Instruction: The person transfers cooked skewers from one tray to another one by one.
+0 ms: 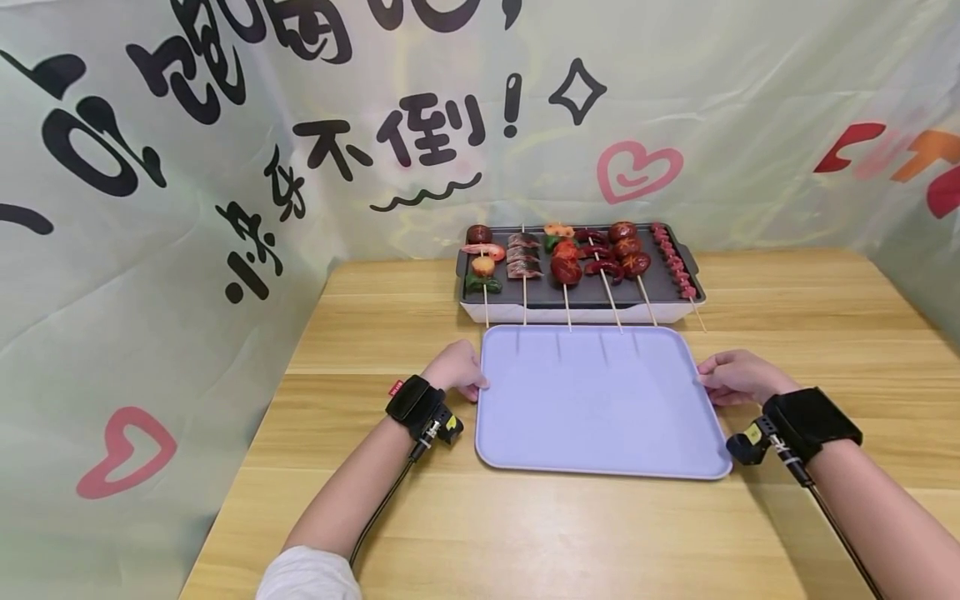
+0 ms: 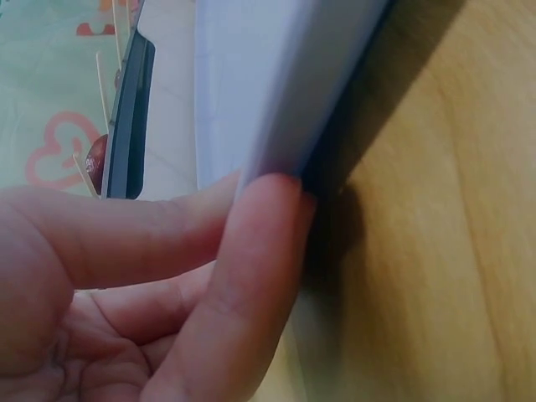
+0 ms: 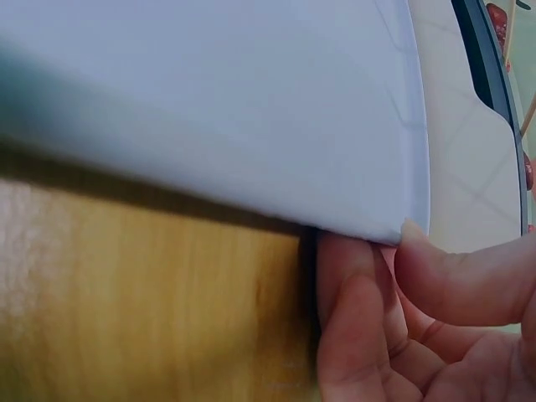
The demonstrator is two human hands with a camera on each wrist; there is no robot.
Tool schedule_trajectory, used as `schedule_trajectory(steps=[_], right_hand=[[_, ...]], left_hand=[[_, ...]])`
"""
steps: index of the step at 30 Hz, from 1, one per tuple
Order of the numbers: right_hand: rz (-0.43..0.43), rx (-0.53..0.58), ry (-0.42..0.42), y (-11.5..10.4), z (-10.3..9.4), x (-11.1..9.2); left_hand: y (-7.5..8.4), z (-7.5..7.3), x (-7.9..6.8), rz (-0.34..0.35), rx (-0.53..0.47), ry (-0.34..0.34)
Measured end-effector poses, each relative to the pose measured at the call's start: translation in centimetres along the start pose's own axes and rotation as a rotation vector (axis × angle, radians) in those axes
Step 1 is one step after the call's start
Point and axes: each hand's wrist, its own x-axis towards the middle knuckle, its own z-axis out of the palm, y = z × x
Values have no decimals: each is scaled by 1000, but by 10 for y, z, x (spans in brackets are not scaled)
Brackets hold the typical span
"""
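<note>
A pale lavender rectangular tray (image 1: 592, 408) lies in front of the grill, with nothing on it. My left hand (image 1: 458, 368) pinches its left edge; in the left wrist view the thumb and a finger (image 2: 251, 260) meet at the rim. On the opposite side my right hand (image 1: 742, 377) grips the right edge, thumb (image 3: 452, 280) at the rim and fingers curled under it in the right wrist view. Just behind the tray stands a white-sided grill with a dark plate (image 1: 506, 293), bearing several food skewers whose sticks point toward the tray.
The skewers carry mushrooms (image 1: 636, 264), a shrimp (image 1: 483, 250), fish pieces (image 1: 523, 265) and small red meat bits (image 1: 678, 268). Some stick ends overhang the tray's far rim. A printed cloth backdrop (image 1: 525, 183) borders the wooden table (image 1: 570, 533) at the back and sides.
</note>
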Motion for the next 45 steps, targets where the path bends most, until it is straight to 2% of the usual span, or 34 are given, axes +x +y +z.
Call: schedule_trajectory(steps=[9,17,22,27,37,45], right_hand=[[1,23,2,1,0,1],[2,-11,27,-1,2,-2],[4,-7,-12,-2,-2,-3],[-10,-36,-39,-11,-11,-9],[-86,-34,60,-34,-28,-19],[-99,-59,132,-45,-33,-24]], left_hand=[[2,0,-1,-18,-17,8],[2,0,-1,-17,-27,10],[0,0,0,-4,-29,7],[0,0,0,-21,-39,-4],[0,0,-1,-25,-41,2],[0,0,-1,-40,-50,-3]])
